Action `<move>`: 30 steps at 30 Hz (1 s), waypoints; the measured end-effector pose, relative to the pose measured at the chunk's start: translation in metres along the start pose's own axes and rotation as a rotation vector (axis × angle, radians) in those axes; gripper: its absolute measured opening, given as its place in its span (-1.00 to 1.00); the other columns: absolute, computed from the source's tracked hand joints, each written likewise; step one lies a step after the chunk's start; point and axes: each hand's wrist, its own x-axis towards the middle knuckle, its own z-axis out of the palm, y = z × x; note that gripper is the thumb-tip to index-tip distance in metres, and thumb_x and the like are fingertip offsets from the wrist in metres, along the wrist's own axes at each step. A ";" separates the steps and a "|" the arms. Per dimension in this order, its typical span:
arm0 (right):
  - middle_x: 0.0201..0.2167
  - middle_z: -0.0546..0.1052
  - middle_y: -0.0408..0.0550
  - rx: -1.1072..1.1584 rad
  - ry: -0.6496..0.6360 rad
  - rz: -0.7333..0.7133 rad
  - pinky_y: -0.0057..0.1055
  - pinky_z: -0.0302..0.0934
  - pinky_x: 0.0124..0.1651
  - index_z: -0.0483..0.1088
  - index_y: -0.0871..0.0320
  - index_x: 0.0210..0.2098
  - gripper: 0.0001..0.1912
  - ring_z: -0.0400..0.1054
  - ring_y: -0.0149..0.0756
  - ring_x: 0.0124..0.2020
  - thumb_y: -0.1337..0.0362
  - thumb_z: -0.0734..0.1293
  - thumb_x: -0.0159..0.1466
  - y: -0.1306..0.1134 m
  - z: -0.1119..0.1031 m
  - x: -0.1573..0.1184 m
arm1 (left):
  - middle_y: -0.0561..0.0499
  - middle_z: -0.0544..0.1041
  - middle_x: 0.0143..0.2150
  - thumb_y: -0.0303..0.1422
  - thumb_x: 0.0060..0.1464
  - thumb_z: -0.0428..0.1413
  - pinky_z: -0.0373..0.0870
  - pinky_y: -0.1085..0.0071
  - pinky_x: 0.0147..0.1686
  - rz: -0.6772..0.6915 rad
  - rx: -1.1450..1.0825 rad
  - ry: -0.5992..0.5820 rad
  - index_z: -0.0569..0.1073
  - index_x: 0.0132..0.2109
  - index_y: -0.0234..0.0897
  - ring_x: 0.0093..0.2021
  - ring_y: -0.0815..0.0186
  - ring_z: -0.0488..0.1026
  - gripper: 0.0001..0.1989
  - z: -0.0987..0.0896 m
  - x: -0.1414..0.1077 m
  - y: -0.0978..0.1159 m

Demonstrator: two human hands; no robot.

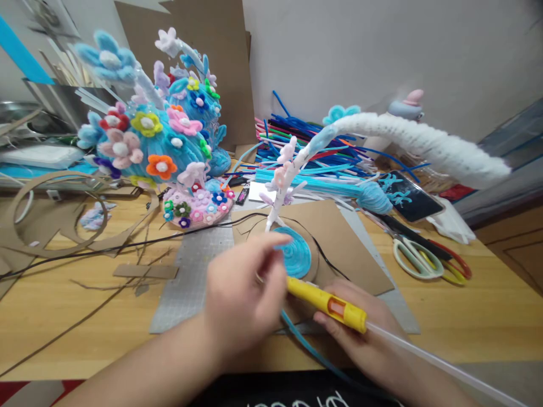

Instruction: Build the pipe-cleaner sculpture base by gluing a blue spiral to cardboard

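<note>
My right hand (360, 322) is wrapped around a yellow hot glue gun (326, 301), and a clear glue stick (432, 355) sticks out of its back end. The gun's nozzle is hidden behind my left hand (246, 288), which is blurred. Its fingers are curled by the edge of a flat coil of blue pipe cleaner (294, 254), and what they grip is hidden. A blue pipe cleaner strand (307, 345) runs from beside that hand down to the lower right. Behind the coil rises a white wrapped stem (282, 195) that arches right, with small pink and blue flowers on it.
Flower-covered blue pieces (148, 147) and a flowered oval base (199, 209) stand left. Loose pipe cleaners (297, 135) are heaped behind. Scissors (418, 260) and a phone (407, 195) lie right. A black cord (127, 247) crosses the table; cardboard (352, 243) lies on a grey mat.
</note>
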 end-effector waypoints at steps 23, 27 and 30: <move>-0.58 0.36 -0.19 -0.157 0.017 0.046 -0.45 0.18 -0.50 0.22 0.10 -0.52 -0.63 0.30 -0.38 -0.55 0.02 0.20 0.32 0.003 -0.002 0.003 | -0.10 0.42 0.16 -0.53 0.14 0.02 0.26 0.04 0.16 -0.113 0.153 -0.441 0.41 0.10 -0.23 0.17 0.12 0.33 -0.62 0.003 0.002 -0.049; -0.62 0.32 -0.21 -0.166 0.037 0.054 -0.46 0.14 -0.55 0.19 0.10 -0.55 -0.60 0.26 -0.40 -0.60 0.00 0.21 0.31 0.003 -0.003 0.002 | -0.10 0.41 0.18 -0.53 0.15 0.01 0.23 0.02 0.18 -0.114 0.161 -0.446 0.40 0.12 -0.24 0.19 0.11 0.30 -0.61 0.003 0.001 -0.050; -0.62 0.32 -0.21 -0.176 0.053 0.030 -0.46 0.14 -0.55 0.20 0.10 -0.54 -0.61 0.27 -0.39 -0.60 0.02 0.20 0.32 0.003 -0.005 0.001 | -0.10 0.40 0.19 -0.53 0.16 0.00 0.21 0.03 0.19 -0.116 0.164 -0.448 0.39 0.13 -0.25 0.20 0.12 0.30 -0.60 0.004 0.000 -0.049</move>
